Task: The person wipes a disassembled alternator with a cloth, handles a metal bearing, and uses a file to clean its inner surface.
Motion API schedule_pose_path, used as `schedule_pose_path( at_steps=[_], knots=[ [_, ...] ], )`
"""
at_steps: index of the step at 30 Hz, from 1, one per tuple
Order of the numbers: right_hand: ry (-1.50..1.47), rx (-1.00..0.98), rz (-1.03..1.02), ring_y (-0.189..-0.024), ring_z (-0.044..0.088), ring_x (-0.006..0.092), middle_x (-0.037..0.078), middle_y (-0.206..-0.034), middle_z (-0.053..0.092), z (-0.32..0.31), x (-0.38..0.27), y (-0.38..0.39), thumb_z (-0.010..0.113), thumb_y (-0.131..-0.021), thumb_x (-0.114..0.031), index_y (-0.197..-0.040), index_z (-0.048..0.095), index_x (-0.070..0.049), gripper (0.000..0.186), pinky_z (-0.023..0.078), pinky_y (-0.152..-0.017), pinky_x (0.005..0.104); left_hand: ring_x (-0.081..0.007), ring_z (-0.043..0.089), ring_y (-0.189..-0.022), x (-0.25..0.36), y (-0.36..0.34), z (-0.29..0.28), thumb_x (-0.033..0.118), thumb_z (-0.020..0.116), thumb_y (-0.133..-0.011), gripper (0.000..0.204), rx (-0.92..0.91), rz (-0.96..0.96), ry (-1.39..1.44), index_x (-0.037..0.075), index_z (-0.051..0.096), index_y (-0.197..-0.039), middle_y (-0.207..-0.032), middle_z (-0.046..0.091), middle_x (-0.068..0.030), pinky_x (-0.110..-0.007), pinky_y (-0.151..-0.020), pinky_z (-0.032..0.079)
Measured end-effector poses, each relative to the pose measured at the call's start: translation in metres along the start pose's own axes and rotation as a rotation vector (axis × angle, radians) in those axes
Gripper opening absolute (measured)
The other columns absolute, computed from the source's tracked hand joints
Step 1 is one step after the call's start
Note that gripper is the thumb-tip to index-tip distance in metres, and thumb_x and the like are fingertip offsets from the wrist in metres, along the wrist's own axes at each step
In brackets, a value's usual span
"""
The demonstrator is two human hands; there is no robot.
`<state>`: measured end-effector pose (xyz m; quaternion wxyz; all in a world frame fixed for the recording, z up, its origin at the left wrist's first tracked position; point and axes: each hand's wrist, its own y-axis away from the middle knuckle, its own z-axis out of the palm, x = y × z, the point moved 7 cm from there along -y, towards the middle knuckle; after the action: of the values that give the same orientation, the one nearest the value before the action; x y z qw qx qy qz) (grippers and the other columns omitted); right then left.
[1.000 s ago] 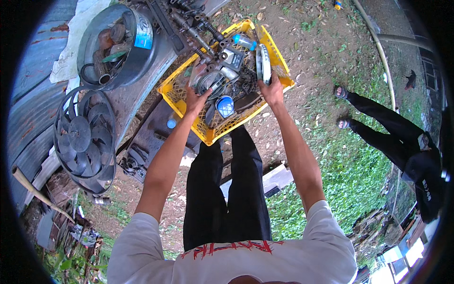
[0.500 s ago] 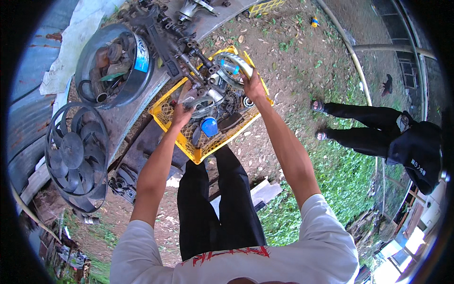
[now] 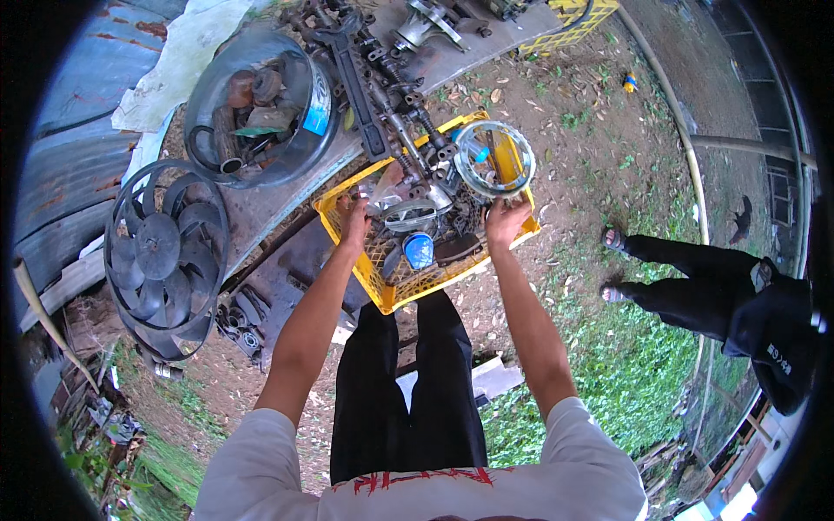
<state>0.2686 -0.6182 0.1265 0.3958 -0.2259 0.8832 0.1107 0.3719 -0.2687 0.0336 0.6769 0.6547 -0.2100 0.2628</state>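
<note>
My right hand point(image 3: 508, 223) grips the near edge of a round silver metal ring point(image 3: 526, 176), held up over the right side of a yellow plastic crate point(image 3: 401, 300). Inside the ring, a bit of blue and the crate's far side show through. At the crate's left side, my left hand point(image 3: 353, 226) has its thumb and fingers apart, beside a second metal ring point(image 3: 410, 214) that lies tilted among the parts. A blue round-topped part point(image 3: 418, 250) sits near the crate's front, beside a dark curved piece point(image 3: 458, 249).
Long greasy shafts point(image 3: 395, 117) reach from the table over the crate's far edge. A large dark tub point(image 3: 208, 169) of parts and a black fan point(image 3: 160, 247) stand at left. Another yellow crate point(image 3: 569, 35) is at the back. A person in black point(image 3: 695, 269) is at right.
The ring in my right hand has turned to face up, with my grip now at its near edge. My left hand has drawn left, off the other ring. The whole view has shifted.
</note>
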Motion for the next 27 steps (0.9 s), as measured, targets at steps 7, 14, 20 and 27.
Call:
schedule_pose_path(
  at_steps=[7,14,20,27],
  knots=[
    [0.397,-0.624,-0.375,-0.122,0.045,0.0392,0.02,-0.129,0.047,0.109,-0.053,0.024,0.069,-0.079,-0.019,-0.137,0.043,-0.008,0.065,0.045,-0.098,0.0475,-0.0292,0.034,-0.135,0.007,-0.016,0.028,0.053,0.062,-0.082,0.09,-0.042,-0.108,-0.079,0.02,0.017,-0.153,-0.151,0.032,-0.01,-0.053,-0.104,0.032],
    [0.515,-0.667,-0.482,-0.099,0.062,0.0393,0.021,-0.109,0.062,0.107,-0.046,0.002,0.061,-0.083,-0.015,-0.129,0.05,-0.007,0.048,0.053,-0.083,0.0468,-0.024,0.032,-0.138,0.031,0.001,0.072,0.056,0.063,-0.083,0.088,-0.234,0.082,-0.24,0.01,0.029,-0.149,-0.15,0.036,-0.0099,-0.038,-0.113,0.023],
    [-0.166,-0.845,0.065,-0.087,0.067,0.0355,0.022,-0.097,0.068,0.092,0.013,-0.042,0.06,-0.086,-0.006,-0.118,0.059,0.001,0.033,0.052,-0.079,0.0411,-0.0226,0.039,-0.132,0.026,0.01,0.078,0.023,0.049,-0.092,0.053,-0.262,0.134,-0.153,0.007,0.04,-0.143,-0.144,0.042,-0.0094,-0.036,-0.11,0.029],
    [-0.106,-0.307,-0.111,-0.093,0.068,0.0274,0.019,-0.1,0.069,0.084,-0.006,-0.064,0.057,-0.094,-0.016,-0.109,0.065,0.002,0.025,0.05,-0.084,0.0364,-0.0172,0.045,-0.126,0.032,-0.012,0.075,0.004,0.048,-0.087,0.049,-0.179,0.454,-0.151,0.007,0.048,-0.136,-0.134,0.051,-0.0075,-0.032,-0.107,0.033]
  ],
)
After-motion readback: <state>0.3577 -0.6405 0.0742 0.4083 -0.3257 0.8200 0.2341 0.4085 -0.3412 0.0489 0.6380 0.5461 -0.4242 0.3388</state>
